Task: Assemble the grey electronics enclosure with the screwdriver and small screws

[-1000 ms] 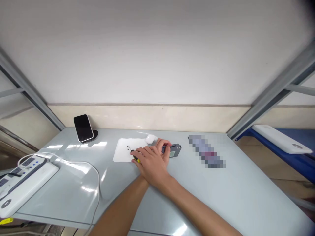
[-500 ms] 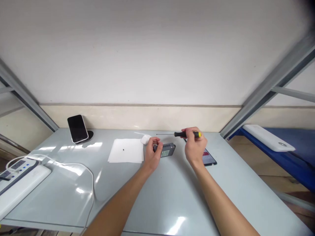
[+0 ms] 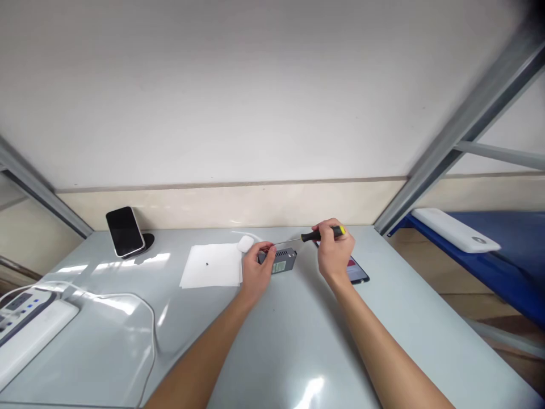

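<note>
My left hand [image 3: 257, 268] is closed on the left end of a small dark grey box [image 3: 284, 261] with vent slots on top and a pale label on its front. In my right hand [image 3: 334, 250] is a screwdriver [image 3: 312, 236] with a black and yellow handle, held almost level. Its thin shaft points left, and the tip reaches my left fingers above the box; whether it touches the box I cannot tell. White paper [image 3: 196, 272] lies left of my left hand, with a tiny dark piece [image 3: 207, 264] on it, perhaps a screw.
A white rounded case [image 3: 245, 243] sits at the paper's corner. A phone [image 3: 358, 272] lies partly behind my right hand. Another phone [image 3: 125, 232] leans on a stand at the back left. A power strip [image 3: 25, 309] and white cable [image 3: 153, 326] occupy the left; a white device [image 3: 455, 229] rests right.
The screwdriver tip has come down from above the box to my left fingers, its shaft now slightly tilted. The whole view has shifted a little.
</note>
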